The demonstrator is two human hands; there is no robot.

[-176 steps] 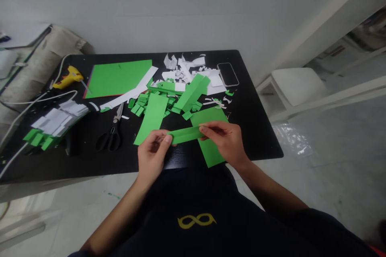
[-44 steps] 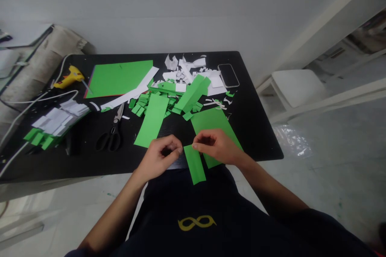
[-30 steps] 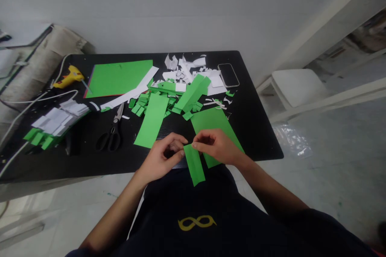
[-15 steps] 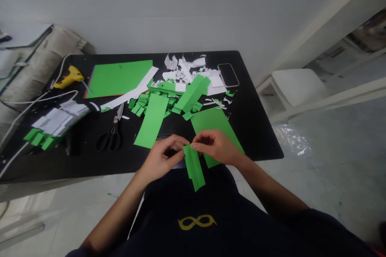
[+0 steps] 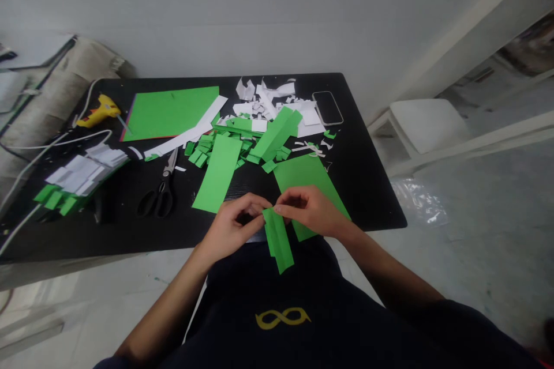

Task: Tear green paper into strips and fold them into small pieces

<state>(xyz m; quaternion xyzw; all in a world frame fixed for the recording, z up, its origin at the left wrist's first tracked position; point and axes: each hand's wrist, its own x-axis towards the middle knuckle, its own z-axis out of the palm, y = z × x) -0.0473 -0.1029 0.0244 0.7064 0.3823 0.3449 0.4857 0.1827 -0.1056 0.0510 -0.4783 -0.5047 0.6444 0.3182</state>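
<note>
Swung lengthwise, green strip (image 5: 277, 240) hangs pinched by left hand (image 5: 232, 229) and right hand (image 5: 312, 211); scissors (image 5: 161, 190) lie leftward.

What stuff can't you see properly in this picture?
Head view: the top end of the green paper strip is hidden by the fingers of the left hand and right hand pinching it.
Head view: the near part of the green sheet is covered by the right hand.
Head view: the phone screen is dark and too small to read.
Head view: the paper scraps are too small and jumbled to count.
</note>
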